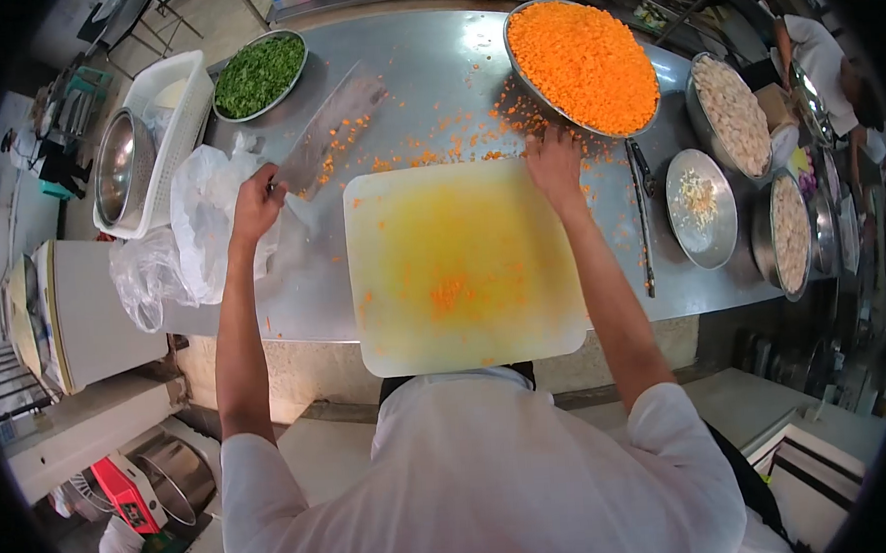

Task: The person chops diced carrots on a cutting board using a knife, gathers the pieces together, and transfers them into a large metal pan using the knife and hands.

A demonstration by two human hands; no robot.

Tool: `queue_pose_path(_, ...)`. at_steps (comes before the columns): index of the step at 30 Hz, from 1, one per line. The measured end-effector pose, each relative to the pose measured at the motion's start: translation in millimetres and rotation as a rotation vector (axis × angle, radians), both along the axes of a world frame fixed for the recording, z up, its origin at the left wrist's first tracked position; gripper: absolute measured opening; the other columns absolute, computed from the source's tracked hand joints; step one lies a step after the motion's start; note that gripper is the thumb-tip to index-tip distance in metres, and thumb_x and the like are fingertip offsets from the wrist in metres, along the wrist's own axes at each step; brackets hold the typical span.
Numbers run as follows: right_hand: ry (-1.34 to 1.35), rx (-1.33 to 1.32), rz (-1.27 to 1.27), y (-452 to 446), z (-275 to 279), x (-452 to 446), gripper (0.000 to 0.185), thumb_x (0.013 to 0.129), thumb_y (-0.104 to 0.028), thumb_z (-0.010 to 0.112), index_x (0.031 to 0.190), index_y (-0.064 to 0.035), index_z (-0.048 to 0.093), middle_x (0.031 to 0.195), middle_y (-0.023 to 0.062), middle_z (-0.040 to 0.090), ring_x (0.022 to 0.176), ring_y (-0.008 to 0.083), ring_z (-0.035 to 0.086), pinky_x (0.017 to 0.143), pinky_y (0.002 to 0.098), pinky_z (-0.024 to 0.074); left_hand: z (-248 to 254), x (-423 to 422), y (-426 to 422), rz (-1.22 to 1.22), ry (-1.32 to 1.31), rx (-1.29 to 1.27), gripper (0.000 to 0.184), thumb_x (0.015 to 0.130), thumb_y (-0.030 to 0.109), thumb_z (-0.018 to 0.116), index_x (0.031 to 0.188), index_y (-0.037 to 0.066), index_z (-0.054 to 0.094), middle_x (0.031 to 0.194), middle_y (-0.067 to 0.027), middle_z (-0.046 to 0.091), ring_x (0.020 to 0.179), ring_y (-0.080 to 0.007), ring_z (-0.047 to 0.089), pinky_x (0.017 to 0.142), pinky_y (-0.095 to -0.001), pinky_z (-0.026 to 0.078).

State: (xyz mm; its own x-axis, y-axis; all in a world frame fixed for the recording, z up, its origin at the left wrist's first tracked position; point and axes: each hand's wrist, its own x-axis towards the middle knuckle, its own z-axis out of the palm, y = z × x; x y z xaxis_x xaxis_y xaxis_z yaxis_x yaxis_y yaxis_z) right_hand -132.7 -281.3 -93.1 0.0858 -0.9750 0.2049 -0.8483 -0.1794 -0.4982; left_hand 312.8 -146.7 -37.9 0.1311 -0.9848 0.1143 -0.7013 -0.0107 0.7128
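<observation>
My left hand (259,198) is closed round the dark handle of a cleaver (330,127), whose wide blade, a little blurred, points up and to the right over the steel table. Orange bits lie along the blade. Below the bowl of diced carrot (584,67), my right hand (555,160) rests at the top right corner of the cutting board (461,245), fingers apart and pointing away from me. Nothing shows in it. The board is stained yellow and holds a small patch of orange bits near its middle.
Chopped greens (260,76) fill a bowl at the back left, near a white basket (140,142) and plastic bags (210,219). On the right are a long black tool (645,221), a bowl of minced garlic (701,208) and bowls of pale pieces (732,114). Other people stand beyond.
</observation>
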Motion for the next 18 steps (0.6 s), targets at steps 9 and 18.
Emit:
queue_pose_path(9, -0.009, 0.051, 0.202, 23.5, -17.9, 54.7, 0.024, 0.083, -0.021, 0.056, 0.085, -0.0005, 0.068, 0.098, 0.0193, 0.064, 0.099, 0.0435, 0.055, 0.092, 0.0543, 0.0389, -14.2, -38.2, -84.8, -0.281, 0.037, 0.224, 0.014, 0.073, 0.002, 0.060, 0.087, -0.002, 0.059, 0.062, -0.0127, 0.052, 0.056, -0.0190, 0.048, 0.055, -0.0316, 0.040)
queue_pose_path(18, 0.446, -0.107, -0.368, -14.8, -20.3, -7.9, 0.024, 0.084, -0.019, 0.053, 0.086, -0.0021, 0.069, 0.108, 0.0202, 0.063, 0.102, 0.0398, 0.053, 0.094, 0.0478, 0.0395, -12.1, -67.9, -163.9, -0.207, -0.388, -0.420, 0.017, 0.072, -0.001, 0.059, 0.087, 0.005, 0.064, 0.087, -0.0113, 0.065, 0.073, -0.0314, 0.063, 0.063, -0.0368, 0.050)
